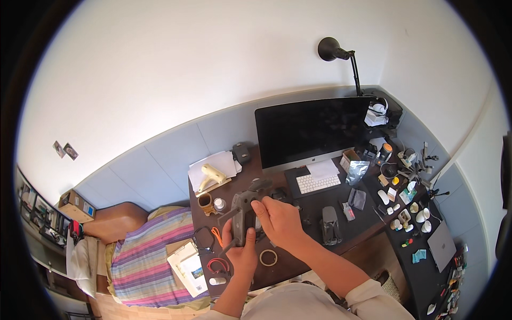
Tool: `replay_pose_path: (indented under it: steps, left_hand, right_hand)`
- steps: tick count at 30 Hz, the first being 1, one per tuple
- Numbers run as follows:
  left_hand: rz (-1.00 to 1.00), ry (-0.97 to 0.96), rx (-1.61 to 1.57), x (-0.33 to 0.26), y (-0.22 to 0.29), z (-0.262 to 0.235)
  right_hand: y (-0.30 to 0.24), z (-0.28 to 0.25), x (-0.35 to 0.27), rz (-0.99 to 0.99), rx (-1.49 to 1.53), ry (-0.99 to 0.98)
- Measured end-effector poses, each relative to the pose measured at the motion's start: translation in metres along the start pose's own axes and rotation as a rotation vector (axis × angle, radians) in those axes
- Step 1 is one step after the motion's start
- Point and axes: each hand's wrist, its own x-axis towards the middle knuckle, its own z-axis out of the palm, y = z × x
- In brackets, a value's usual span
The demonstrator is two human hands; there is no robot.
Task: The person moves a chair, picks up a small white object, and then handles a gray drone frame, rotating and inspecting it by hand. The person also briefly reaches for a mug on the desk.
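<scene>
Both hands hold a grey folding drone point(244, 210) above the dark desk point(298, 256). My left hand point(241, 253) grips its lower body from below. My right hand point(280, 221) closes on its right side, fingers near one folded arm. A grey propeller blade sticks out at the top of the drone, another arm points down left. A second folded grey drone point(330, 225) lies on the desk to the right of my hands. A roll of tape point(268, 257) lies just below my right wrist.
A large dark monitor point(312, 133) with a white keyboard point(318, 183) stands behind. A cream hot-glue gun point(212, 175) rests on papers at the back left, beside a mug point(205, 201). Cables, a black lamp point(333, 50), a laptop point(441, 245) and several small items crowd the right side. A striped bed point(149, 261) lies left.
</scene>
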Motion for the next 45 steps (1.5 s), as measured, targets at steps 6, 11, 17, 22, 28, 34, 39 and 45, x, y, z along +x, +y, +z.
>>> replay_pose_path:
  steps: [6,11,17,22,28,34,39,45]
  left_hand:
    - [0.046,0.004,0.133,-0.001,-0.002,-0.008]
    - [-0.001,0.018,0.011,-0.001,0.004,-0.004]
    - [0.003,0.029,0.001,-0.003,0.006,0.002]
    - [0.008,0.017,-0.003,-0.003,0.003,0.002]
    - [-0.011,0.014,-0.044,-0.003,0.002,0.003]
    - [-0.017,0.018,-0.039,-0.004,0.008,0.006]
    - [-0.032,0.022,-0.088,-0.005,0.007,0.005]
    - [-0.158,0.041,-0.277,-0.006,0.012,0.017]
  right_hand:
    - [0.008,0.014,0.000,-0.084,0.023,0.034]
    - [0.003,0.015,0.001,-0.132,0.184,0.059]
    - [0.010,0.015,-0.003,-0.046,0.016,0.002]
    - [0.004,0.017,0.002,-0.107,0.154,0.131]
    - [0.000,0.011,-0.003,-0.011,0.070,0.010]
    - [0.010,0.018,-0.001,-0.170,-0.004,0.143]
    - [-0.004,0.015,-0.003,-0.054,0.274,0.137]
    - [0.003,0.019,0.000,-0.074,0.230,0.224]
